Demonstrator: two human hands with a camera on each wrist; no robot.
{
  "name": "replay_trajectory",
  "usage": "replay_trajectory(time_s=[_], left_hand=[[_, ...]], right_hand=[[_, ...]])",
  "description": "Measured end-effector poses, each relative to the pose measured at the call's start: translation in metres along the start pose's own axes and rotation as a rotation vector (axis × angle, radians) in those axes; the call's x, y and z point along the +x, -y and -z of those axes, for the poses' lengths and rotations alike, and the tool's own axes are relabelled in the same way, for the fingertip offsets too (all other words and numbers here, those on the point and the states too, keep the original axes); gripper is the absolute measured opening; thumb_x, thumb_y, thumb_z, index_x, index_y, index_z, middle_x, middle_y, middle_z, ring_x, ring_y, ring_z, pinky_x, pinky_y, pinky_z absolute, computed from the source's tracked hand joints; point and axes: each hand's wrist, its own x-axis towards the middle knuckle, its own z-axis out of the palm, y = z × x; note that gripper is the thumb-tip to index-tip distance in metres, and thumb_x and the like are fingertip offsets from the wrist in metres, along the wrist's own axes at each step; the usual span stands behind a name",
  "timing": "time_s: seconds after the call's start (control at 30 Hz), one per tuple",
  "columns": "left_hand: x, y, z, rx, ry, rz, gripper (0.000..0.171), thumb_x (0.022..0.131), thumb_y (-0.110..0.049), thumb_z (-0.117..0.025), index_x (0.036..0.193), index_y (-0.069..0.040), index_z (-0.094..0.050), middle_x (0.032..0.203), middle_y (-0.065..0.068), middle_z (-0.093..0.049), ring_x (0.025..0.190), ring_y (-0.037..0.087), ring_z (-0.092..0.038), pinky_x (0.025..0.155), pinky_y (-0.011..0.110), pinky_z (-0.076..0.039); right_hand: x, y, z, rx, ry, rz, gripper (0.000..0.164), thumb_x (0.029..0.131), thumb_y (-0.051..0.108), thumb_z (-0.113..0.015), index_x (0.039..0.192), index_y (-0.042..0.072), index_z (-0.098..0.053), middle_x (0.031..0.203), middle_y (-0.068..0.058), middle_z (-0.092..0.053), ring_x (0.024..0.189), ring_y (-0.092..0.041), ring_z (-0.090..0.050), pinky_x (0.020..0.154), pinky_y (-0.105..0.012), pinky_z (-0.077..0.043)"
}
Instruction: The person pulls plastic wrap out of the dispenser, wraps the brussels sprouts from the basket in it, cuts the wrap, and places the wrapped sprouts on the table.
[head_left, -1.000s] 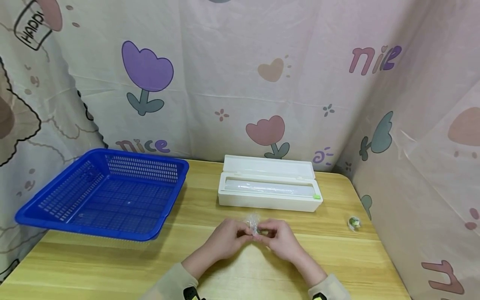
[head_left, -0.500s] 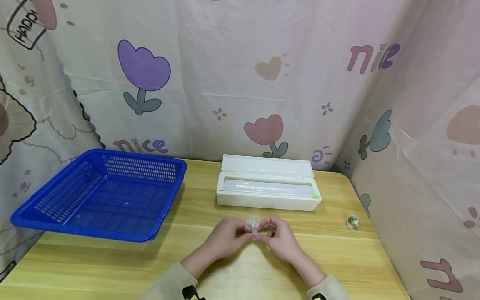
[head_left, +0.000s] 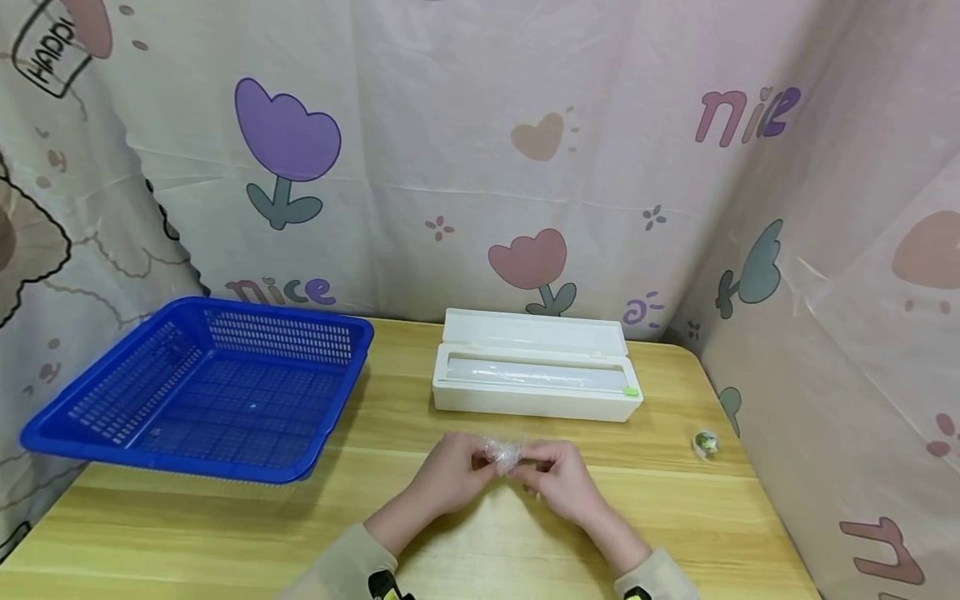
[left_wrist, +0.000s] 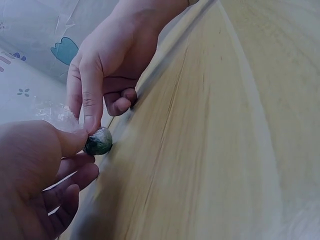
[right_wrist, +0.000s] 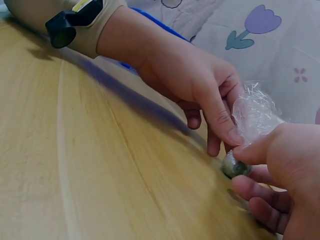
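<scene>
A small round green thing [left_wrist: 99, 141] is wrapped in clear plastic wrap, whose crinkled loose end [right_wrist: 256, 107] stands up above it. My left hand [head_left: 453, 473] pinches the gathered wrap from the left, between thumb and fingers. From the right, my right hand [head_left: 557, 475] pinches it close to the ball. The fingertips of both hands nearly meet there, and in the head view the wrap [head_left: 502, 455] hides the ball. In the right wrist view the ball [right_wrist: 234, 166] hangs below the thumbs, just over the table.
A white wrap box [head_left: 536, 400] with its lid up and a roll of film inside stands behind the hands. The blue basket [head_left: 296, 473] is at the left. Another small wrapped green thing [head_left: 707, 444] lies near the right edge of the wooden table [head_left: 225, 546].
The loose wrap has tipped leftward and spread between the hands. My right fingers, lifted half a second ago, have come down onto it. The box and basket stay put.
</scene>
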Motion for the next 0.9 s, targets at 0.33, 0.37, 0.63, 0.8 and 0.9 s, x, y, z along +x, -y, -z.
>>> replay_trajectory(time_s=[0.33, 0.37, 0.63, 0.8, 0.9], left_hand=[[0.0002, -0.0011, 0.0004, 0.009, -0.025, -0.057, 0.010, 0.091, -0.014, -0.083, 0.100, -0.018, -0.080, 0.092, -0.015, -0.076, 0.084, 0.002, -0.068, 0.080, 0.030, -0.058], [0.0000, -0.0007, 0.0009, 0.004, -0.022, -0.060, 0.010, 0.092, -0.015, -0.083, 0.101, -0.019, -0.081, 0.093, -0.015, -0.077, 0.086, 0.002, -0.069, 0.082, 0.030, -0.058], [-0.0012, -0.0007, 0.0027, 0.025, -0.004, -0.044, 0.006, 0.096, -0.022, -0.080, 0.099, -0.020, -0.085, 0.093, -0.015, -0.076, 0.087, 0.002, -0.068, 0.082, 0.032, -0.057], [0.0006, -0.0008, -0.0012, 0.020, -0.020, -0.022, 0.011, 0.100, -0.029, -0.076, 0.091, -0.026, -0.082, 0.086, -0.020, -0.072, 0.081, 0.001, -0.065, 0.077, 0.030, -0.054], [0.0029, -0.0003, -0.0030, -0.042, -0.017, 0.022, 0.011, 0.098, -0.030, -0.079, 0.088, -0.025, -0.081, 0.083, -0.019, -0.072, 0.078, 0.002, -0.066, 0.075, 0.030, -0.054]], right_hand=[[-0.0025, -0.0030, -0.0041, -0.045, -0.034, 0.034, 0.016, 0.094, -0.003, -0.075, 0.106, 0.003, -0.083, 0.103, -0.011, -0.078, 0.056, -0.016, -0.062, 0.051, -0.026, -0.054], [-0.0024, -0.0034, -0.0045, -0.050, -0.036, 0.045, 0.016, 0.094, -0.004, -0.074, 0.106, 0.004, -0.083, 0.104, -0.011, -0.078, 0.057, -0.015, -0.062, 0.051, -0.026, -0.054], [-0.0032, -0.0045, -0.0067, -0.110, -0.074, 0.085, 0.014, 0.088, -0.001, -0.082, 0.098, 0.009, -0.084, 0.094, -0.005, -0.077, 0.061, -0.006, -0.057, 0.051, -0.020, -0.048], [-0.0045, -0.0023, -0.0069, -0.081, -0.092, 0.030, 0.007, 0.087, 0.006, -0.087, 0.091, 0.010, -0.083, 0.075, -0.003, -0.073, 0.055, -0.006, -0.056, 0.049, -0.019, -0.046], [-0.0056, -0.0009, -0.0062, -0.071, -0.096, -0.013, 0.012, 0.084, 0.007, -0.090, 0.087, 0.009, -0.079, 0.077, -0.004, -0.073, 0.057, -0.008, -0.059, 0.050, -0.020, -0.048]])
